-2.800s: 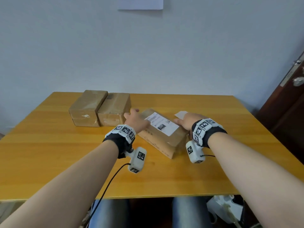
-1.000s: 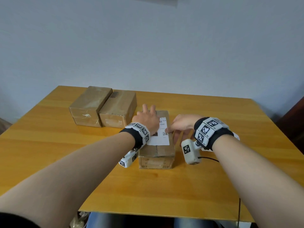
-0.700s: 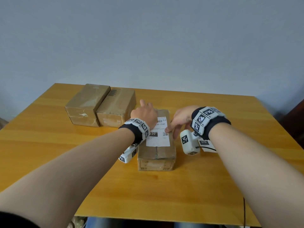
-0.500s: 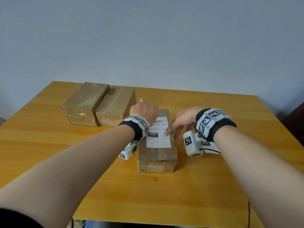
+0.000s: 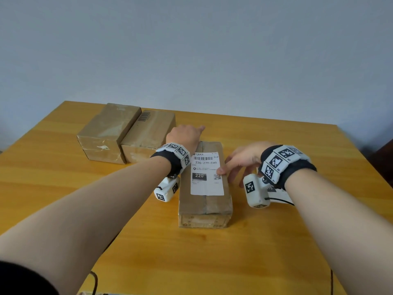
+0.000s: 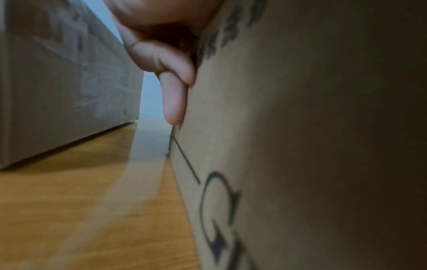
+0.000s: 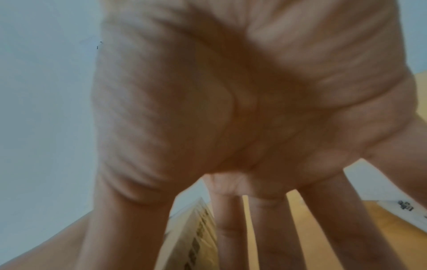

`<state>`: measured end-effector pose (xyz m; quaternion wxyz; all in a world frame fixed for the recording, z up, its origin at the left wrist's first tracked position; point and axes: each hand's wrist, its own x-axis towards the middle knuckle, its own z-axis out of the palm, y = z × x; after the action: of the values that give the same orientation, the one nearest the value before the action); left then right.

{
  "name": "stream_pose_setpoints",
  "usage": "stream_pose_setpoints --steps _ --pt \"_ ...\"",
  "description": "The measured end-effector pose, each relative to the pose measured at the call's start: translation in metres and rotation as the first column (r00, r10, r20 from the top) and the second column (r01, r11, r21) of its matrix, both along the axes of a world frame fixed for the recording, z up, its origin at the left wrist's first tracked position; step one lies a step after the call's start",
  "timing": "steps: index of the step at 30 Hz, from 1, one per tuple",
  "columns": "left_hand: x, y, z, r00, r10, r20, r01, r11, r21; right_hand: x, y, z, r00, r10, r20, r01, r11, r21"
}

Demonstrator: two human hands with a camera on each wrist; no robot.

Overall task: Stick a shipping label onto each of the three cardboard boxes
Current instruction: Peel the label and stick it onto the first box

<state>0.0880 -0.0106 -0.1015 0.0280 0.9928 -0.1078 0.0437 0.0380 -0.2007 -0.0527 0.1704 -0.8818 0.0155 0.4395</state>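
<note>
A cardboard box lies lengthwise at the table's middle with a white shipping label on its top. My left hand rests on the box's far left corner, and one straight finger lies down along the box's side. My right hand hovers at the box's right with its fingers spread and straight. Its index fingertip touches the label's right edge. Two unlabelled boxes stand side by side at the back left, one plain and one with a printed barcode.
Another white label sheet lies on the wooden table under my right wrist, and it also shows in the right wrist view. A grey wall stands behind the table. Cables hang at the table's near edge.
The near box has been turned from slanted to lengthwise. My right fingertips have slid toward me along the label's right edge. The left hand has stayed on the far left corner.
</note>
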Motion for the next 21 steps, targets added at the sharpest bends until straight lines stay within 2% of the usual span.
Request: stream_pose_setpoints --steps 5,7,9,12,15,17,21 --pt "-0.004 0.015 -0.001 0.999 -0.048 -0.008 0.047 0.991 -0.124 0.002 -0.004 -0.008 0.996 -0.08 0.047 0.076 0.995 0.071" --pt "-0.01 0.023 -0.001 0.998 -0.03 -0.048 0.014 0.952 -0.306 0.004 -0.003 -0.009 0.99 -0.088 0.112 0.079 0.994 0.08" --pt "-0.02 0.028 -0.003 0.996 -0.012 -0.084 -0.029 0.885 -0.465 0.003 -0.002 -0.007 0.977 -0.016 0.214 0.005 0.999 0.053" --pt "-0.034 0.033 0.001 0.979 -0.051 -0.198 -0.078 0.8 -0.594 0.002 0.001 -0.005 0.91 0.085 0.405 -0.132 0.987 0.09" --pt "-0.05 0.038 0.009 0.921 -0.171 -0.35 -0.124 0.722 -0.68 0.002 0.008 -0.005 0.892 0.14 0.43 -0.209 0.971 0.118" --pt "-0.061 0.04 0.014 0.896 -0.203 -0.394 -0.13 0.731 -0.67 -0.001 0.012 -0.005 0.902 0.149 0.406 -0.211 0.971 0.112" --pt "-0.073 0.035 0.026 0.926 -0.157 -0.343 -0.07 0.823 -0.564 -0.012 0.008 -0.001 0.861 0.045 0.506 -0.117 0.987 0.112"
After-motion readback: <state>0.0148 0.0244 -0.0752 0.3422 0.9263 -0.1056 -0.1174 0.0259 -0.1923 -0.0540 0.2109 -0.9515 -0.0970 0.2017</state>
